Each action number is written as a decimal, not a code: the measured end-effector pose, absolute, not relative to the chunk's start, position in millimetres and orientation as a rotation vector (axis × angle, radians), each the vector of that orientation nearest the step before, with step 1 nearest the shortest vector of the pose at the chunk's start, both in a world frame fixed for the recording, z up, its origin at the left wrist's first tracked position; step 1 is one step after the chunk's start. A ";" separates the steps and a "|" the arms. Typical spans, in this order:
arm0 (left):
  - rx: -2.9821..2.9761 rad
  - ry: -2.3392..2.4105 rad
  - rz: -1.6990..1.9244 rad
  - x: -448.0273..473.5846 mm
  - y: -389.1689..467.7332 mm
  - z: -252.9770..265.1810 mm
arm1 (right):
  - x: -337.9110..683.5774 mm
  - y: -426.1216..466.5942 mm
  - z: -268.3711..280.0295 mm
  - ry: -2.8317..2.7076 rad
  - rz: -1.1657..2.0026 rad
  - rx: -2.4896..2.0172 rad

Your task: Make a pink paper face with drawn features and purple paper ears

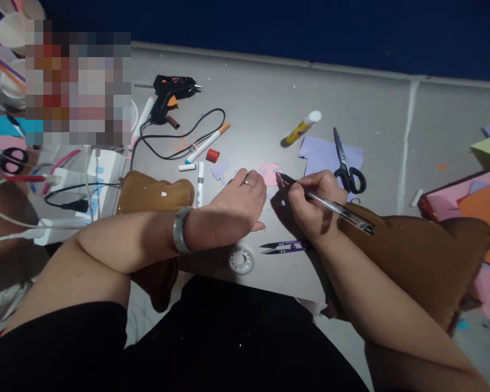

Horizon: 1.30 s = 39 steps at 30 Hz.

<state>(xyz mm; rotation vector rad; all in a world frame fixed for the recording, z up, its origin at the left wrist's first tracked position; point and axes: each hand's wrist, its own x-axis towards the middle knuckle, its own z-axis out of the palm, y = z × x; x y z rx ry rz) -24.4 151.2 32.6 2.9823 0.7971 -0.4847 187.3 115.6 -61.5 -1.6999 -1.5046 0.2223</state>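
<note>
Right grip: grasping pen, axis rising leftward | tip at right edge of pink disc, frame centre | left grip: beside disc's left edge, hold cannot be told

Rounded pink paper, lilac-spotted, lying flat, clear pen slanted at its edge

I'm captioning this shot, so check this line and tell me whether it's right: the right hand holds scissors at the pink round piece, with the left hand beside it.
The tool is wrong: the head view shows the right hand holding a pen at the pink round piece, with the left hand beside it.
</note>
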 end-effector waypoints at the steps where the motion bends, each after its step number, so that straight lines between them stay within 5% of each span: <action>1: 2.982 0.800 -0.484 -24.6 151.0 31.4 | 187.4 115.5 -61.4 -1.504 0.225 -1.701; 39: 2.976 0.808 -0.489 -23.4 149.7 30.7 | 191.7 115.9 -69.2 -1.535 0.159 -1.657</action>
